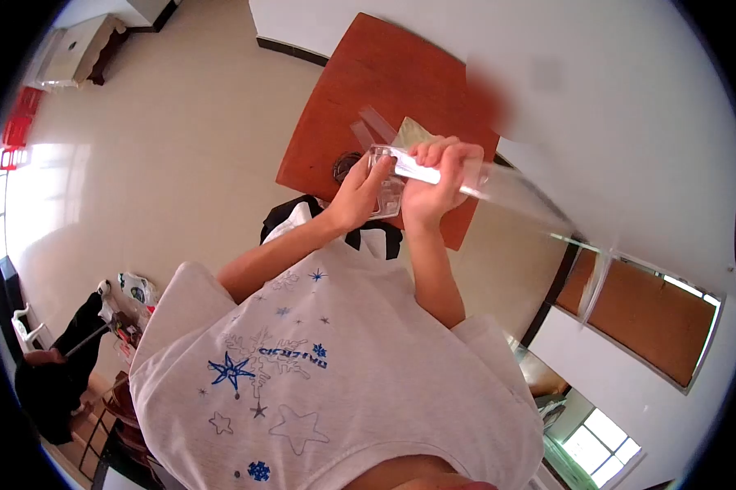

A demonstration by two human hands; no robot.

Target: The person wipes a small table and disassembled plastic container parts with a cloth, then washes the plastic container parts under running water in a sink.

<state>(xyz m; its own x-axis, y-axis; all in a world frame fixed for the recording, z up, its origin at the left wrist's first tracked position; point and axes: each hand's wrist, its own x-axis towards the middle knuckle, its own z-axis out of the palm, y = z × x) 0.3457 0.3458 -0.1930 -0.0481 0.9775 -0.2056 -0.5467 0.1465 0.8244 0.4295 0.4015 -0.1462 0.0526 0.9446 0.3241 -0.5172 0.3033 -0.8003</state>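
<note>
My left hand point(360, 192) is closed on the end of a clear plastic piece point(417, 167), with the thumb pressed along it. My right hand point(443, 181) is wrapped round the same piece farther to the right, its fingers curled over the top. Under and between the hands is a clear plastic box point(388, 200) near the table's front edge. A dark round object point(346, 167) lies just left of my left hand. Behind the hands are clear strips point(376, 124) and a pale greenish packet point(413, 131), partly hidden by my fingers.
The reddish-brown table point(384, 65) stands against the white wall. Red stools point(18, 131) are at the far left. Another person in dark clothing point(49, 392) is at the lower left, near a plastic bag point(137, 287). A brown board point(649, 314) is at the right.
</note>
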